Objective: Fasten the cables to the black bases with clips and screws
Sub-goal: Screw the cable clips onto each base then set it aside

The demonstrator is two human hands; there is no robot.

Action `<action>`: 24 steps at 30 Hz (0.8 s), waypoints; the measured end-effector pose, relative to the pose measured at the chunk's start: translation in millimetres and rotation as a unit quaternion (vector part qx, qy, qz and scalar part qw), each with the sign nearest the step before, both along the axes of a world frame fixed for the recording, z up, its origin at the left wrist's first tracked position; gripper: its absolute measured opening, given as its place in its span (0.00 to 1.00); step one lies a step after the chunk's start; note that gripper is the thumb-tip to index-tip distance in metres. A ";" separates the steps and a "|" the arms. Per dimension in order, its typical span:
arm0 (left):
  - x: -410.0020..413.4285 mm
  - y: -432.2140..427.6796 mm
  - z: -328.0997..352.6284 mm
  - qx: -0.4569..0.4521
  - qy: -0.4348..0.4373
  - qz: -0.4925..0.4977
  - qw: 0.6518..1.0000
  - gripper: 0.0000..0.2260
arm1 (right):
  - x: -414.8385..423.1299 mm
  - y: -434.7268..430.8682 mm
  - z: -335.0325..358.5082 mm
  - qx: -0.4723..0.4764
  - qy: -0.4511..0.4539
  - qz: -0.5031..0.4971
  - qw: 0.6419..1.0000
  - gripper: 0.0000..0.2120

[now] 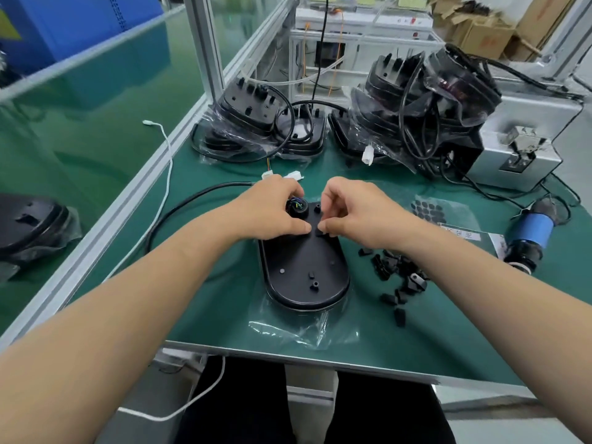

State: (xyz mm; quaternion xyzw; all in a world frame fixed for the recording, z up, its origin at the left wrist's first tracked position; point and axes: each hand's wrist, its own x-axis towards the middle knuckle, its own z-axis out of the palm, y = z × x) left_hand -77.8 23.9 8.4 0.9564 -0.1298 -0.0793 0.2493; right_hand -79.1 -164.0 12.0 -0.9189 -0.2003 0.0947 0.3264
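My left hand (272, 210) grips the cable (296, 207) at the far end of the black base (304, 270), which lies on the green mat (448, 331); my right hand (358, 213) pinches a clip (320, 232) against the base.

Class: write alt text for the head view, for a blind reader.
On a black oval plastic base, the left hand holds a black round cable's end while the right hand pinches a small black clip; a green mat lies beneath.
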 end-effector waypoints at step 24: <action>1.1 -6.5 -1.8 -0.026 0.041 0.020 0.999 0.24 | 0.5 22.4 27.1 -0.115 0.067 -0.039 0.990 0.09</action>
